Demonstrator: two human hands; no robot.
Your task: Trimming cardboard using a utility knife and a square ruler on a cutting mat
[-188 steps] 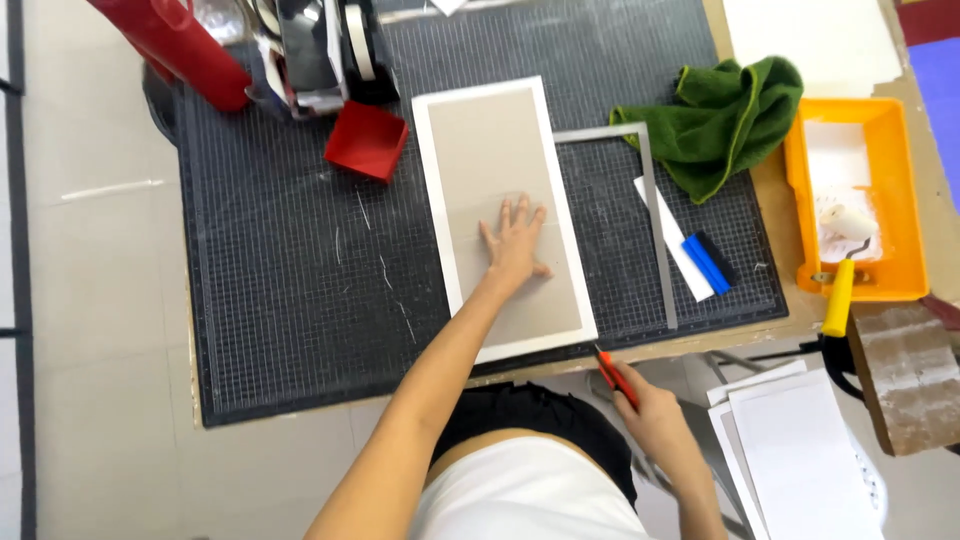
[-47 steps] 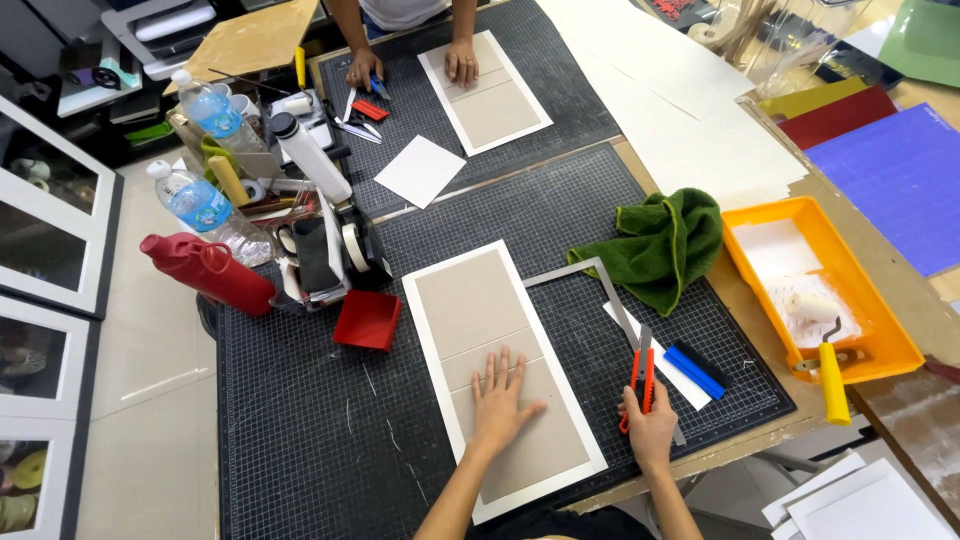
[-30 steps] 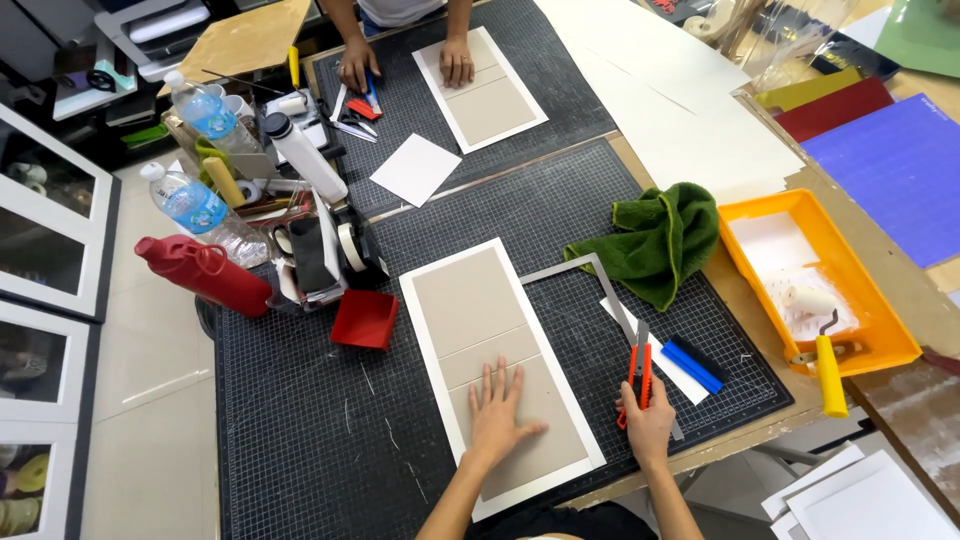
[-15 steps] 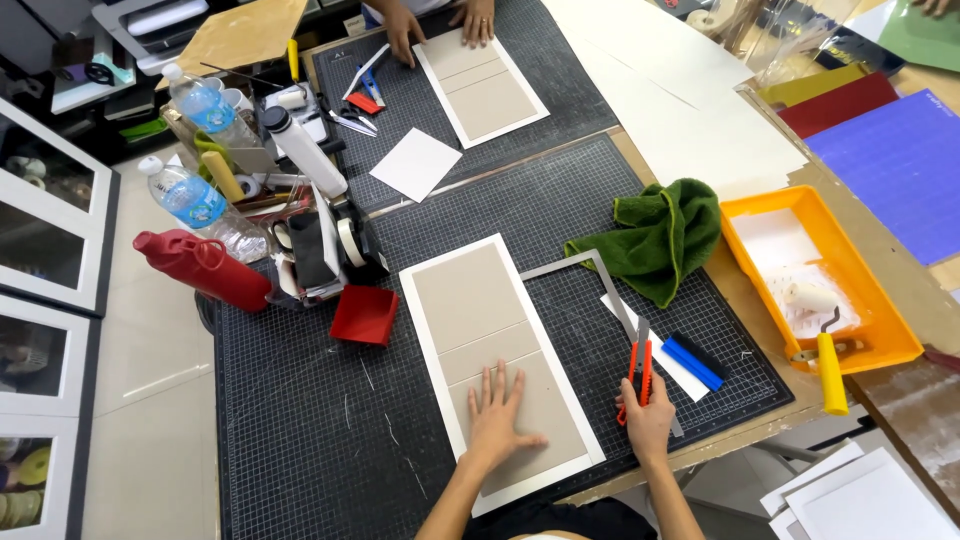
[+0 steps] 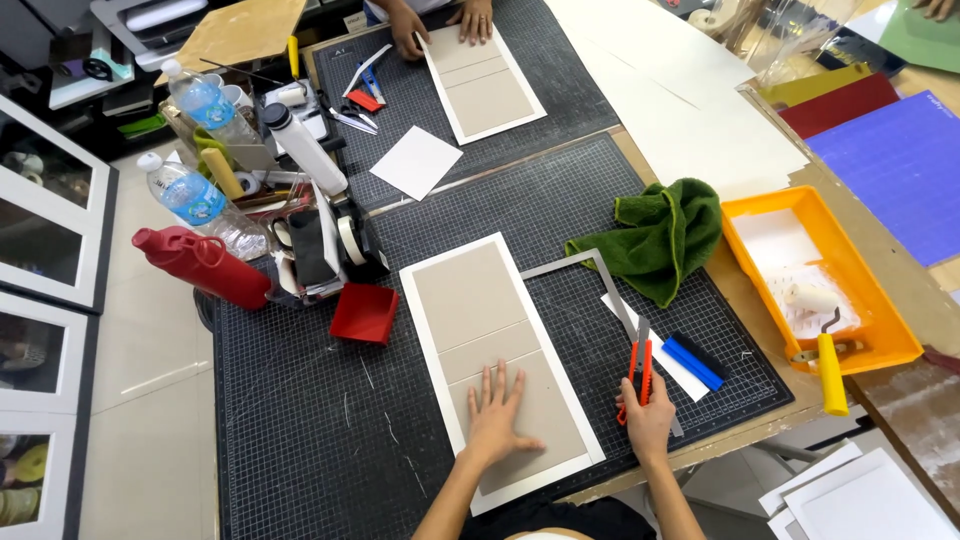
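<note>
Matt grey cardboard (image 5: pixel 497 330), rough green cloth (image 5: pixel 662 232), glossy orange plastic tray (image 5: pixel 876 300).

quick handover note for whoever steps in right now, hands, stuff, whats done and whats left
Left hand: flat, pressing the near end of the grey board.
Right hand: gripping the red cutter, laid on the cutting mat beside the metal square.
Grey board lies on white paper, which shows as a border all round.
Done: board placed on paper.
Left: no cut visible yet; white border not folded.
</note>
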